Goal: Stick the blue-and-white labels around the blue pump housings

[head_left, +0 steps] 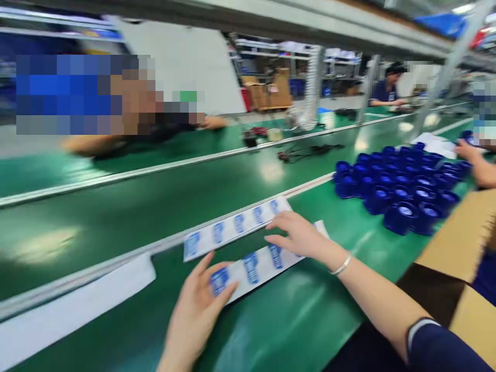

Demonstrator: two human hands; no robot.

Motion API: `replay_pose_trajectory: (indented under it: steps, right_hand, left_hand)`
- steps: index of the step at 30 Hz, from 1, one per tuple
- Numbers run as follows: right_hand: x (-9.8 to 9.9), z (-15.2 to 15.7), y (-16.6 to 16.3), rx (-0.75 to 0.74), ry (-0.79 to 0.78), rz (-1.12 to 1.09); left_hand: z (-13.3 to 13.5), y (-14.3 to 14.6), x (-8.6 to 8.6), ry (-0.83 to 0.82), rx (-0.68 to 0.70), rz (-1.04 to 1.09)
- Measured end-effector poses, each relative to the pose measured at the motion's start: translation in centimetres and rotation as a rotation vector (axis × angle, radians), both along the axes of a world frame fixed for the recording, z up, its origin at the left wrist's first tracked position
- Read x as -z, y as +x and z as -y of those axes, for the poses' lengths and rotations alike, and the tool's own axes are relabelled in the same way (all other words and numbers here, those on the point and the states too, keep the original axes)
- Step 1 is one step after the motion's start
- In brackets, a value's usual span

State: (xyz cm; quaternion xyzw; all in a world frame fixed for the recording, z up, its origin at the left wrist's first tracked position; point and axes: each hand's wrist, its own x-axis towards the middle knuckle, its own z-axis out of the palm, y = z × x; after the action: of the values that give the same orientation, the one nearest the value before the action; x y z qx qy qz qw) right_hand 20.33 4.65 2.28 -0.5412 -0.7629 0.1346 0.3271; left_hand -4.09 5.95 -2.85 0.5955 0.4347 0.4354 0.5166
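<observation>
- Near strip point(263, 266), white with blue printed patches: lay slantwise over the green worktop point(294, 310), between the worker's two hands.
- Left hand point(194, 305): clamped on the near strip's left end, thumb over the print, fingers round the far side; probably to steady it.
- Right hand point(300, 235): above the near strip's right part, thumb and forefinger apart. Contact with either strip could not be told; perhaps poised so as to reach both.
- Second strip point(228, 229), similarly printed: just beyond the near strip and roughly parallel, along the metal rail point(166, 243); likely put there for easy reach.
- Plain white strip point(77, 310): left of the near strip, along the same rail.
- Dark blue cups point(401, 188): grouped to the near strip's right and beyond, perhaps bunched to save room.
- Cardboard box point(453, 237): right of the near strip, flaps spread.
- Worktop glossy, throwing back the lights.
- Beyond the near strip: loose wires point(310, 151) and, farther off, a seated person point(387, 90).
- Far right of the near strip: a co-worker's hand point(468, 152) at a blue piece.
</observation>
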Motion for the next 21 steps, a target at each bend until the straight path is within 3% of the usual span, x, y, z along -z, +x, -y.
replay_pose_trajectory:
  steps: [2,5,10,15,21]
  right_hand:
    - [1.0,0.7,-1.9,-0.111,0.011,-0.019]
    - [1.7,1.5,-3.9,-0.208,0.034,-0.003]
    - [1.9,1.7,-5.6,-0.24,0.198,0.058]
    - [2.5,2.1,-6.4,-0.27,0.43,0.014]
    - [-0.6,3.7,-4.4,-0.428,0.761,-0.071]
  left_hand:
    - [1.3,-2.0,0.3,-0.031,0.005,-0.005]
    - [2.1,-1.9,0.6,-0.046,0.012,0.019]
    - [2.8,-0.6,0.3,-0.074,0.079,0.054]
    - [3.2,-1.1,0.3,-0.08,0.131,0.076]
    - [1.5,-3.3,1.5,-0.169,-0.064,0.119]
